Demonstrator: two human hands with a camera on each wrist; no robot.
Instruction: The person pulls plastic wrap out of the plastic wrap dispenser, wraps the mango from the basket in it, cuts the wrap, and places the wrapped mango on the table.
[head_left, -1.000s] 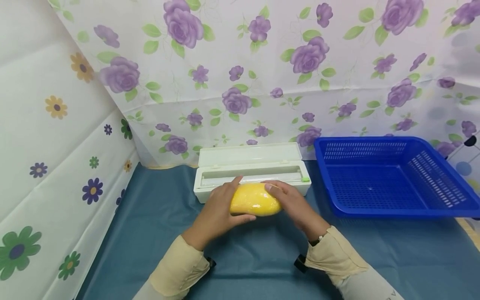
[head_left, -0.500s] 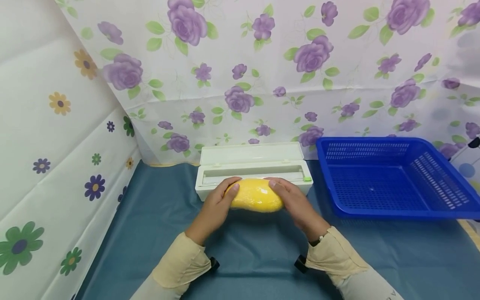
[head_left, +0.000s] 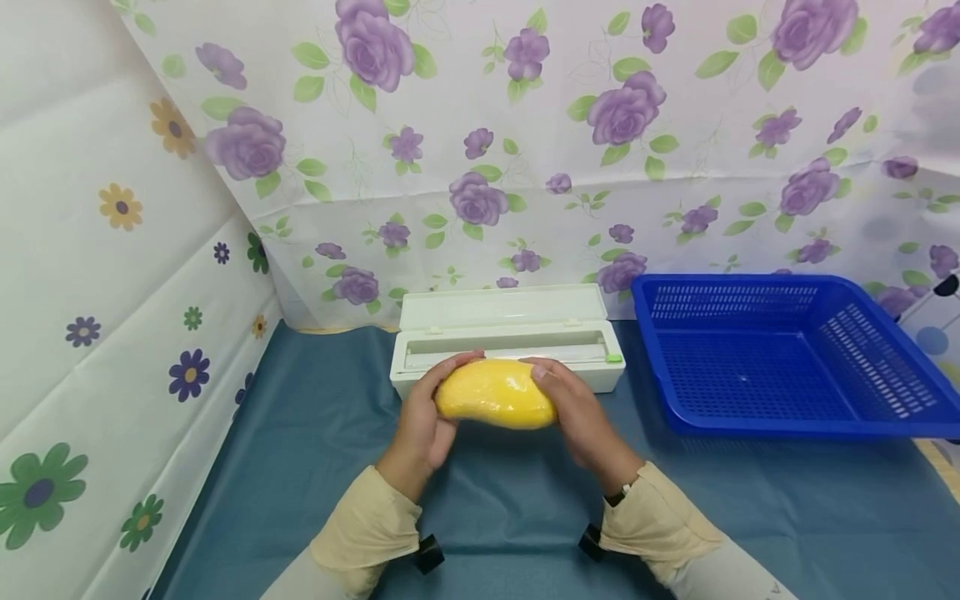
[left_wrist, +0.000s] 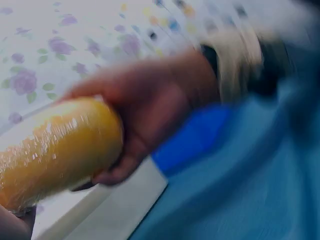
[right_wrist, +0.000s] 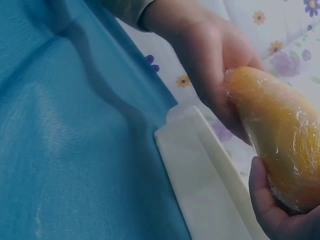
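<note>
A yellow mango [head_left: 497, 395], wrapped in shiny clear plastic film, is held in the air in front of a white cling film dispenser [head_left: 506, 333]. My left hand [head_left: 422, 417] holds its left end, with fingers over the far side. At the other end, my right hand [head_left: 581, 408] grips it with the thumb on top. Creases in the film show clearly on the mango [right_wrist: 280, 127] in the right wrist view. The dispenser's lid stands up, and a white roll lies inside; the hands and mango cover part of its front.
A blue plastic basket [head_left: 663, 400] stands to the right of the dispenser. Dark teal cloth [head_left: 315, 467] covers the table. Flowered sheets [head_left: 480, 117] hang behind and at the left.
My left hand has shifted its hold, and its thumb has left the mango's near face. The mango has tilted and moved slightly left since half a second ago. The right hand keeps its grip.
</note>
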